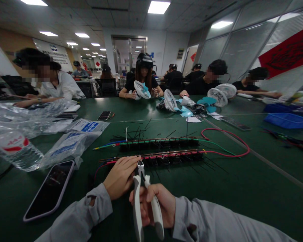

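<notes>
My right hand point(160, 203) grips a pair of diagonal cutters point(137, 205) with white and grey handles. The handles are spread, and the jaws point away from me at the near side of a wire harness point(171, 155). My left hand point(121, 174) is closed over the left part of that harness, fingers together and fingertips beside the cutter jaws. Red wires run along its top, and thin black cable-tie tails stick out from it. Behind it lies a second harness point(159, 143) with green wires and similar black ties, touched by neither hand.
Left of my arm lie a phone point(50, 190), a water bottle point(17, 151) and plastic packets point(73, 139). A red cable point(246, 144) loops on the right. Across the table point(242, 181), people handle white fans point(169, 101); blue trays point(289, 120) stand far right.
</notes>
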The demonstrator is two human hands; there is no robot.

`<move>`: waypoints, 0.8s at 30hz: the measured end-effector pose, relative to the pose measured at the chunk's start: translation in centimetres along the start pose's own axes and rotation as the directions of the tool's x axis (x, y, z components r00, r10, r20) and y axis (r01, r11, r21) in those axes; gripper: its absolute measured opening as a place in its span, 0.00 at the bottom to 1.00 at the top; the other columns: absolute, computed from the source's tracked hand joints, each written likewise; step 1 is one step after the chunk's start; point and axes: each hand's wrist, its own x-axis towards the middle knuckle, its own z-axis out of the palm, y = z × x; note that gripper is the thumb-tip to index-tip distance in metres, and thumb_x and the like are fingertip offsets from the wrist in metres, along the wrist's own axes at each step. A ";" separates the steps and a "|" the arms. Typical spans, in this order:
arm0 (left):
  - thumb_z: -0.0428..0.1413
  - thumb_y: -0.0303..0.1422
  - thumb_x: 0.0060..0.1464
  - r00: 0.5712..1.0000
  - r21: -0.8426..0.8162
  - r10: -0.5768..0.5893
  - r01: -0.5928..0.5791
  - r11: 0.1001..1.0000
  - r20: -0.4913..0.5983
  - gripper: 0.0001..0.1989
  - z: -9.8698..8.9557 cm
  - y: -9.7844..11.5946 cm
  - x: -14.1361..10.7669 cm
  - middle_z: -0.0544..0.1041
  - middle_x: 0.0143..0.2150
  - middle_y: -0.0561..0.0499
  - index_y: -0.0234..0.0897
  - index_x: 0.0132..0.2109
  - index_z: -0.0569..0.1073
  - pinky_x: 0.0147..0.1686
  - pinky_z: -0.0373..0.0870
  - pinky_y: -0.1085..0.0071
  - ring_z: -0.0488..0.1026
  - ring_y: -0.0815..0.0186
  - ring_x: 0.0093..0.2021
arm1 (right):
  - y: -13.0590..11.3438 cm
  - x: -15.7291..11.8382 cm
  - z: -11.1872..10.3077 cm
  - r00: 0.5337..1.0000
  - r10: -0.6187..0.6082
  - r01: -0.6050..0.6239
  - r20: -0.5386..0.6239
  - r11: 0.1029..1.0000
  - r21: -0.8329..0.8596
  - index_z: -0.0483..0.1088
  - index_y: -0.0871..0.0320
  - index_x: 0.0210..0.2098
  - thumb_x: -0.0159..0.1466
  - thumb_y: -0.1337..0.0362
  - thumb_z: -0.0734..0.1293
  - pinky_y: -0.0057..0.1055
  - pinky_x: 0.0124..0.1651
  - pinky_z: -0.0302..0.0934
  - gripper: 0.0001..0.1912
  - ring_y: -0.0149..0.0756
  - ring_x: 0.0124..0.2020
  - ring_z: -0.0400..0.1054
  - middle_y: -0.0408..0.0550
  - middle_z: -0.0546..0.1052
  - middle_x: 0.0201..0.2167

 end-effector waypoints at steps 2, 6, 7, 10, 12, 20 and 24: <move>0.47 0.21 0.51 1.000 0.004 0.005 -0.005 1.000 -0.007 0.27 0.0 0.0 0.0 0.66 0.60 0.44 0.35 0.59 0.62 0.57 0.58 0.55 0.61 0.57 0.59 | 0.0 -0.1 0.2 1.000 -0.006 0.006 -0.013 1.000 0.008 0.67 0.69 0.40 0.45 0.68 0.57 0.27 0.26 0.45 0.23 0.29 0.21 0.61 0.49 0.70 0.20; 0.47 0.20 0.51 1.000 0.011 0.018 -0.018 1.000 -0.017 0.28 0.1 -0.1 -0.1 0.66 0.60 0.43 0.35 0.60 0.61 0.56 0.59 0.54 0.62 0.56 0.59 | 0.1 -0.1 0.3 0.999 -0.015 0.015 -0.036 1.000 0.016 0.67 0.68 0.40 0.46 0.68 0.57 0.26 0.26 0.45 0.22 0.28 0.20 0.59 0.47 0.68 0.19; 0.47 0.20 0.50 1.000 0.014 0.020 -0.019 1.000 -0.018 0.28 0.1 -0.1 -0.1 0.66 0.60 0.43 0.35 0.60 0.61 0.56 0.59 0.54 0.62 0.56 0.59 | 0.2 -0.1 0.3 0.999 -0.019 0.019 -0.041 1.000 0.014 0.67 0.67 0.40 0.46 0.68 0.57 0.26 0.26 0.45 0.21 0.28 0.20 0.59 0.47 0.68 0.19; 0.47 0.19 0.50 1.000 0.021 0.015 -0.015 1.000 -0.016 0.29 0.0 0.0 0.0 0.66 0.60 0.43 0.35 0.60 0.61 0.56 0.59 0.54 0.61 0.56 0.59 | 0.3 0.0 -0.1 0.998 -0.035 0.035 -0.052 0.999 -0.013 0.67 0.66 0.39 0.47 0.67 0.57 0.26 0.26 0.46 0.20 0.28 0.20 0.59 0.46 0.67 0.19; 0.47 0.19 0.50 1.000 0.025 0.010 -0.009 1.000 -0.013 0.28 0.0 0.1 0.0 0.66 0.61 0.44 0.34 0.59 0.61 0.57 0.58 0.54 0.61 0.56 0.60 | 0.4 0.1 -0.4 0.997 -0.049 0.047 -0.053 0.998 -0.033 0.67 0.66 0.37 0.48 0.66 0.57 0.26 0.26 0.48 0.19 0.29 0.21 0.60 0.46 0.68 0.19; 0.47 0.20 0.51 1.000 0.022 0.001 -0.001 1.000 -0.017 0.27 0.1 0.0 -0.1 0.66 0.60 0.44 0.33 0.59 0.63 0.57 0.58 0.55 0.61 0.57 0.59 | 0.5 0.1 0.1 0.996 -0.089 0.089 -0.014 0.996 -0.013 0.67 0.66 0.33 0.46 0.63 0.58 0.37 0.42 0.56 0.17 0.40 0.37 0.68 0.56 0.73 0.36; 0.47 0.20 0.50 1.000 0.015 0.010 -0.010 1.000 -0.012 0.28 0.1 -0.1 -0.1 0.66 0.60 0.43 0.34 0.60 0.61 0.57 0.59 0.55 0.61 0.57 0.59 | 0.6 0.1 0.0 0.998 -0.064 0.064 0.026 0.998 -0.017 0.67 0.65 0.36 0.47 0.63 0.57 0.42 0.44 0.55 0.19 0.42 0.36 0.69 0.54 0.73 0.33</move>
